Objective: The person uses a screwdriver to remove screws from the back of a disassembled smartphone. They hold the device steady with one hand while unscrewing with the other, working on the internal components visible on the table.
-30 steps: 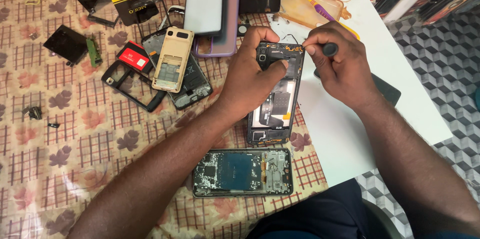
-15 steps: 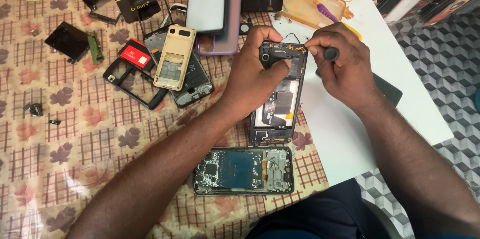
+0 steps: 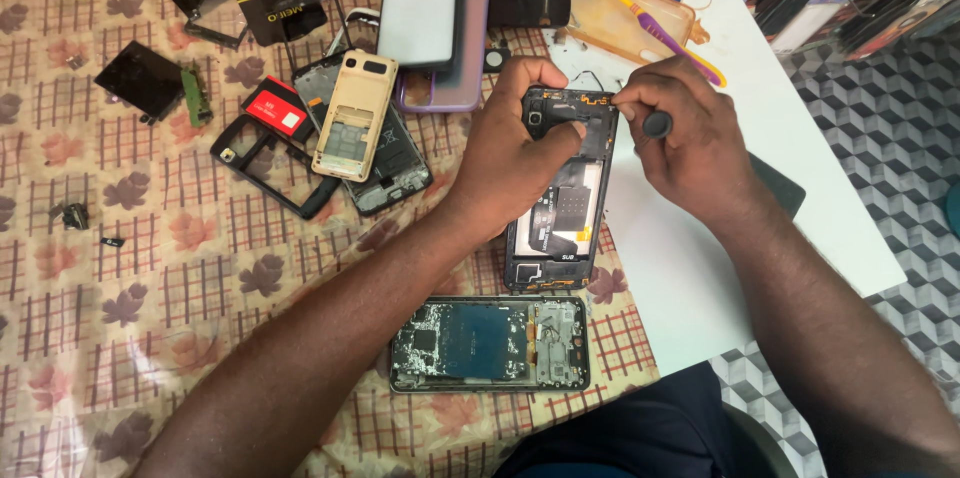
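At the far left of the desk (image 3: 150, 268), on its leaf-patterned cloth, lie a small dark screen panel (image 3: 140, 81) and a black phone frame (image 3: 262, 163) with a red part (image 3: 281, 109) on it. Next comes a beige phone shell (image 3: 353, 118) resting on a dark opened phone. Above it a grey phone (image 3: 422, 0) lies face down on a lilac case. Near the front edge sits a stripped phone chassis (image 3: 488, 343), lying crosswise. The left hand (image 3: 515, 153) curls over the opened black phone (image 3: 560, 208), thumb and fingers gripping its top end, holding it flat on the desk just above the chassis. The right hand (image 3: 690, 143) is closed around a black-handled screwdriver (image 3: 656, 124), its fingertips pinched at the phone's upper right corner. Behind it a clear yellowed case (image 3: 600, 8) holds a purple and yellow toothbrush (image 3: 655, 28).
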